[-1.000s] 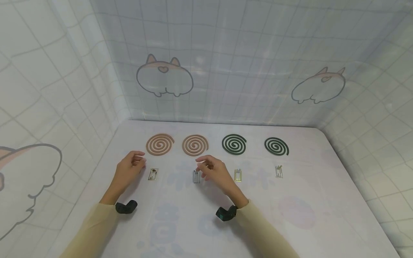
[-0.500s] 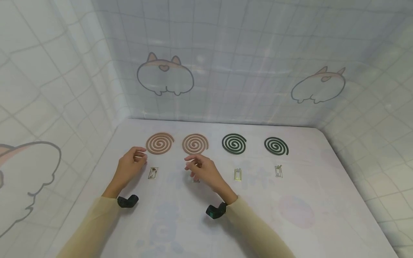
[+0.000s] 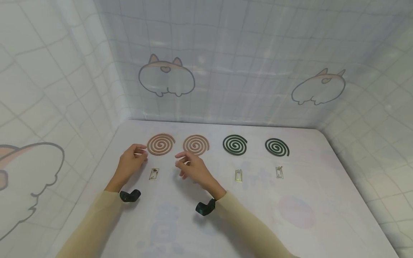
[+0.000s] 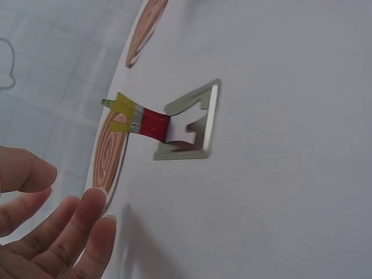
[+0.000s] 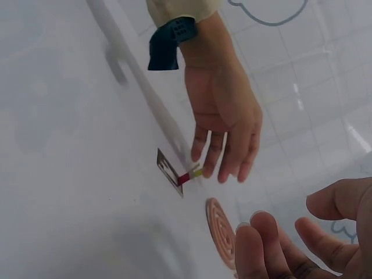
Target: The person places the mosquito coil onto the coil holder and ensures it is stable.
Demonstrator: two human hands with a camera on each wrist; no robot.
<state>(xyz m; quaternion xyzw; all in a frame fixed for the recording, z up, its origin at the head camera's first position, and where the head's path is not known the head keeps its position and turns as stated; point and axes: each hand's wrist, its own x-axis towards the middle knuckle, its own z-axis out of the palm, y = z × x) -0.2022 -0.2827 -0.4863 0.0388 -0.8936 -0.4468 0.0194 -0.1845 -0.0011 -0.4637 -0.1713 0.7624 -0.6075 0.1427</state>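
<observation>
Both hands hover above the white table and hold nothing. My left hand (image 3: 130, 163), fingers loosely bent, is beside the leftmost brown coil (image 3: 160, 144) and up-left of a small metal stand (image 3: 154, 174). In the left wrist view that stand (image 4: 212, 119) is a flat rectangular frame with a raised tab in red, white and yellow. My right hand (image 3: 196, 171) hangs with relaxed fingers just below the second brown coil (image 3: 195, 144); it hides the stand beneath it. The right wrist view shows my left hand (image 5: 224, 110) near the stand (image 5: 170, 172).
Two dark green coils (image 3: 235, 145) (image 3: 277, 147) lie at the right of the row. Below them are two more metal stands (image 3: 238, 175) (image 3: 279, 172). A tiled-pattern curtain (image 3: 238, 64) rises behind the table and at both sides.
My right hand has moved left from beside the second stand, which it now covers in the head view. My left hand has shifted slightly up and right. The coils and stands lie as before.
</observation>
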